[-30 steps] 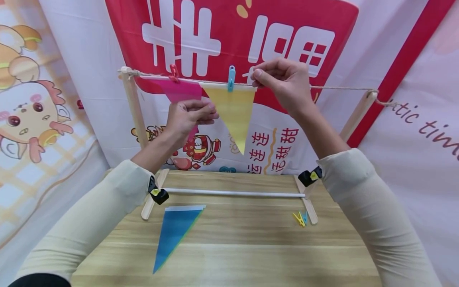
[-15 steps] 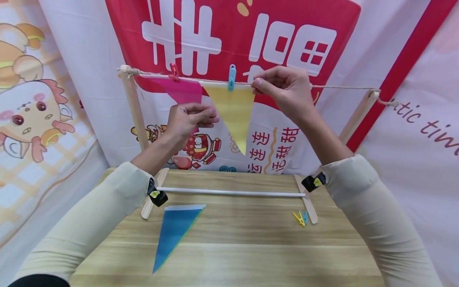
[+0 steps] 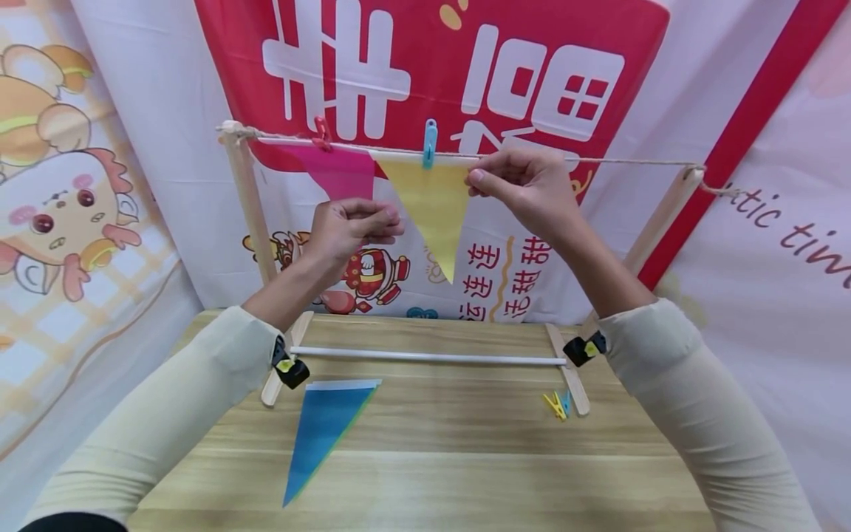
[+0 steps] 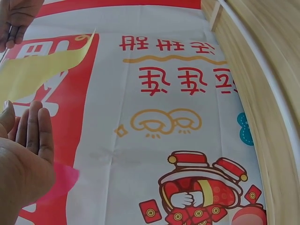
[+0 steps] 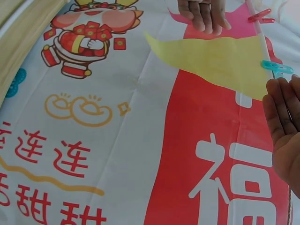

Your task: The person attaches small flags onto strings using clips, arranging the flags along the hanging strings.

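Note:
A yellow triangular pennant (image 3: 432, 214) hangs point down from a string (image 3: 631, 160), with a light blue clothespin (image 3: 429, 144) on its top edge. My left hand (image 3: 352, 229) is just left of the pennant, thumb and fingertips close together, holding nothing visible. It partly covers a pink pennant (image 3: 339, 170), which hangs under a red clothespin (image 3: 322, 134). My right hand (image 3: 525, 185) has its fingertips right at the yellow pennant's upper right edge. Its fingers (image 5: 281, 103) look mostly straight in the right wrist view, beside the pennant's top corner.
A wooden stand with a left post (image 3: 249, 199), a right post (image 3: 658, 222) and a white crossbar (image 3: 425, 357) holds the string. A blue pennant (image 3: 326, 428) lies on the wooden table (image 3: 465, 473). Yellow (image 3: 555, 406) and blue clothespins lie near the right foot. A printed cloth hangs behind.
My right hand has come down from the string along the yellow pennant's right edge. My left hand has dropped very slightly. The pennant stays on the string.

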`<state>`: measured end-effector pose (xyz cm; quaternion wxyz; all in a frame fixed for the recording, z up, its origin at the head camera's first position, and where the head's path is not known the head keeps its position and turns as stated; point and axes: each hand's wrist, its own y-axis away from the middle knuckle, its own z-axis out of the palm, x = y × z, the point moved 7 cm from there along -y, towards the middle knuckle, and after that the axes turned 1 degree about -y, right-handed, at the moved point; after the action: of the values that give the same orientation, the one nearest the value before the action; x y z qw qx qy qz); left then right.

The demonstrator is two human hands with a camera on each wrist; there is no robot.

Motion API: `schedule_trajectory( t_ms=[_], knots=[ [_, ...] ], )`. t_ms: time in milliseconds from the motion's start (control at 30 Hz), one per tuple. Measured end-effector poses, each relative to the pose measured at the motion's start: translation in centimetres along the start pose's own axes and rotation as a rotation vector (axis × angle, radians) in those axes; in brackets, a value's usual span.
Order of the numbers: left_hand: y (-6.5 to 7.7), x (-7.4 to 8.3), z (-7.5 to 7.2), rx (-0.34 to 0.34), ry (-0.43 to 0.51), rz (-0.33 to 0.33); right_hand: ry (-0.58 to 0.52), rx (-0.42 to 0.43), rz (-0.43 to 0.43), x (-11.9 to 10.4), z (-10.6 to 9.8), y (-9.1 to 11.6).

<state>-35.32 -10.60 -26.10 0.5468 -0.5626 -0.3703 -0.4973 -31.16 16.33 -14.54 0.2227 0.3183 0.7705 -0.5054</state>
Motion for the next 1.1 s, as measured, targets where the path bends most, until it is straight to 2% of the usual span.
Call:
schedule_trajectory(
  t_ms=[267, 500, 700, 1100],
  knots=[
    [0.1, -0.4, -0.1, -0.002, -0.019, -0.014, 0.033, -0.026, 0.006, 1.1, -0.2, 0.8],
    [0.1, -1.0, -0.1, -0.004, -0.030, -0.021, 0.082, -0.030, 0.065, 2.6, -0.5, 1.8],
    [0.3, -1.3, -0.2, -0.007, -0.049, -0.020, 0.120, -0.031, 0.078, 3.6, -0.6, 2.5],
    [0.5, -2.4, -0.4, -0.026, -0.012, -0.038, 0.131, -0.017, 0.130, 5.3, -1.0, 4.0]
  ],
)
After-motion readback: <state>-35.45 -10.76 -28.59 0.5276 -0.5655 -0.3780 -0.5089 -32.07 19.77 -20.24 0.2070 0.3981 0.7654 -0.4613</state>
